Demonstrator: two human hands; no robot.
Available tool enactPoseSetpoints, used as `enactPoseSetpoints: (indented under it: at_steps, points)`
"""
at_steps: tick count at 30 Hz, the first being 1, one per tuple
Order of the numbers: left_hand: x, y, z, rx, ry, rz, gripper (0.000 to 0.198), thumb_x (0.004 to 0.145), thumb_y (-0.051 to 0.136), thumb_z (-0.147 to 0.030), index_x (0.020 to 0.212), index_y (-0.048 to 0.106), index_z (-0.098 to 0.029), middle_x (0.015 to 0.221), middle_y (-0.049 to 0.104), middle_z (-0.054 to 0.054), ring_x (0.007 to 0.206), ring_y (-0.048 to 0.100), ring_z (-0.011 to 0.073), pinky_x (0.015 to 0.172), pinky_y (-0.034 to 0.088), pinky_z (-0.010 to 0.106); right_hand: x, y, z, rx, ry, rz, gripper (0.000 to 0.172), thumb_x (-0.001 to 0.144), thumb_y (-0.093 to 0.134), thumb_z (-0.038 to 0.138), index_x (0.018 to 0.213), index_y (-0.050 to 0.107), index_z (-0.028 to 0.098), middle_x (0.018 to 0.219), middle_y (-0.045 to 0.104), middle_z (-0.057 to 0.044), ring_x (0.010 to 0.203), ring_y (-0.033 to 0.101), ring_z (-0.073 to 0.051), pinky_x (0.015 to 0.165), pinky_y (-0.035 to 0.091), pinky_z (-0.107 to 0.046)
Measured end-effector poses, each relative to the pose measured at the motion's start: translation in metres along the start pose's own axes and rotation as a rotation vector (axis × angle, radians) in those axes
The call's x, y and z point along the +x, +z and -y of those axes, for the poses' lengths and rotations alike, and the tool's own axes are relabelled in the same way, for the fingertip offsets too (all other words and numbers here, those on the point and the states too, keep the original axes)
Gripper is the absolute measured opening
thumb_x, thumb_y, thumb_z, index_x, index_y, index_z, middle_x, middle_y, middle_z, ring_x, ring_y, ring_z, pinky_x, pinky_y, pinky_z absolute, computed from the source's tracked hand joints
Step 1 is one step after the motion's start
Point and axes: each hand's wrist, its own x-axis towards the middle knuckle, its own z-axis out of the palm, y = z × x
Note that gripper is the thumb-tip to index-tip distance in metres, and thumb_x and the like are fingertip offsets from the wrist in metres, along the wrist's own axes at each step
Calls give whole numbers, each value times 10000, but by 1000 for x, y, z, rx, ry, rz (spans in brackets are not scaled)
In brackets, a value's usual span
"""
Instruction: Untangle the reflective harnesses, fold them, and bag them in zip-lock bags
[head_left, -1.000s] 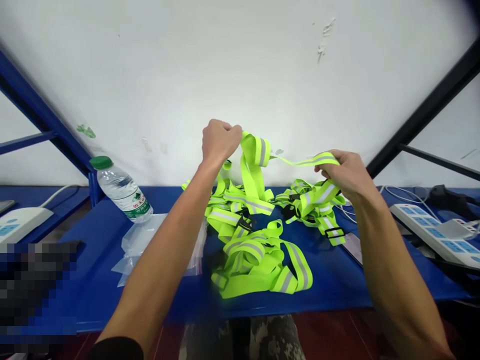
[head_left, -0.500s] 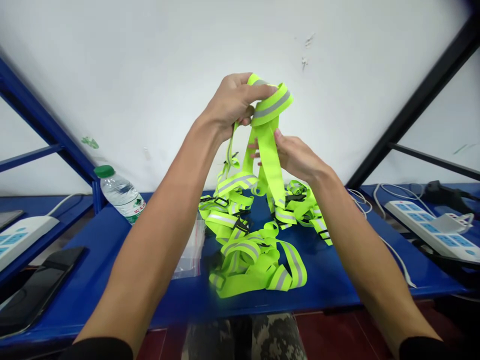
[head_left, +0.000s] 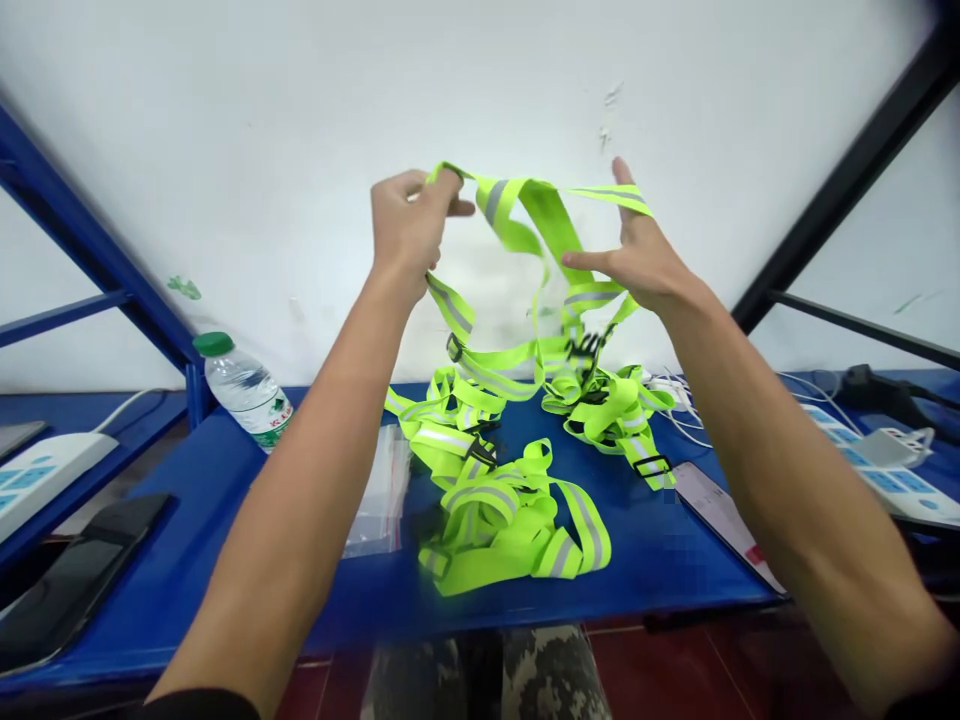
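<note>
A reflective strap harness [head_left: 510, 205], neon yellow-green with grey stripes, hangs in loops before the wall. My left hand [head_left: 411, 225] is closed on its upper band, pinching it between thumb and fingers. To the right, my right hand [head_left: 637, 245] has thumb and forefinger spread wide among the straps; one band runs past the forefinger and others hang by the palm. Blurred black buckles [head_left: 589, 345] dangle from the lower straps. Beneath, a pile of similar straps [head_left: 502, 520] lies on the blue table [head_left: 630, 560], with a second heap [head_left: 619, 410] behind at the right.
Clear plastic bags [head_left: 379, 500] lie beside the front pile. A green-capped water bottle [head_left: 247, 390] leans at the left, near a black phone [head_left: 82, 570]. Another phone [head_left: 724, 515] lies by my right forearm. Power strips [head_left: 892, 470] and white cables flank the table.
My hands have moved apart, spreading the harness sideways. My right hand has risen and opened wide between the straps. The phone at the right has come into view.
</note>
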Motion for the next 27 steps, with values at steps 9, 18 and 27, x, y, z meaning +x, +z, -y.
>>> enactPoseSetpoints:
  at_steps: [9,18,27]
  points:
    - [-19,-5,41,57,-185,570,398,625,753,-264,996,634,-179,787,701,92,655,665,206,620,517,349,-9,25,8,41,-36,58,856,670,741,225,1442,389,338,1380,528,-41,1358,446,-299,1096,408,-543]
    - [-44,28,52,-159,-201,686,279,693,719,-194,955,653,-123,876,706,131,731,674,201,661,566,351,-34,57,32,-215,-207,268,361,806,646,270,1163,635,224,1238,633,-69,1224,551,-252,1073,432,-459]
    - [-25,15,26,-105,-74,170,221,698,694,-162,918,674,-144,786,667,54,802,669,209,674,555,304,-73,58,-18,-798,60,859,168,747,716,252,902,674,202,808,700,-72,851,681,-256,831,505,-389]
